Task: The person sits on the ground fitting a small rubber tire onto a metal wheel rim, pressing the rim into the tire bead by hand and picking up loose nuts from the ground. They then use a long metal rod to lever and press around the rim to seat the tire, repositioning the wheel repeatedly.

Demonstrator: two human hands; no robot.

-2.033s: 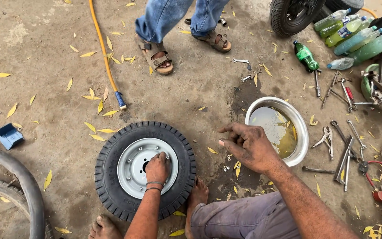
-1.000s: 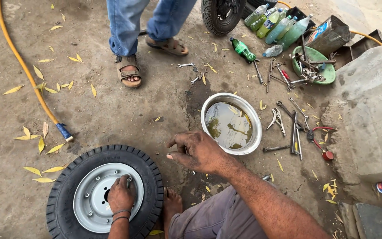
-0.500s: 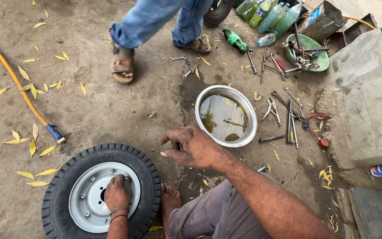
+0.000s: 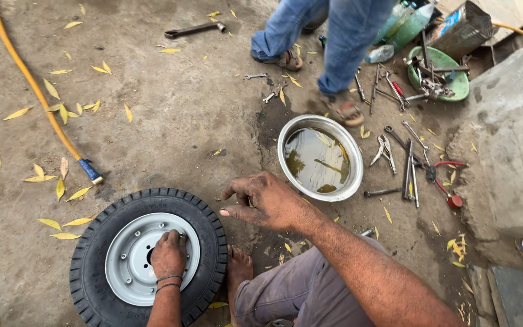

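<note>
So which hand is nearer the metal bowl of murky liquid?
Right. The right hand hovers just left of the metal bowl, over the ground. The left hand rests on the wheel's grey rim, farther off.

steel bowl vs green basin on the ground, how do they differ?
The steel bowl is shiny metal; the green basin looks like plastic. The steel bowl holds murky liquid with a few leaves; the green basin is piled with metal tools. The steel bowl lies close to the right hand; the green basin sits farther off, by the concrete block. Both are round, open-topped and rest on the ground.
</note>
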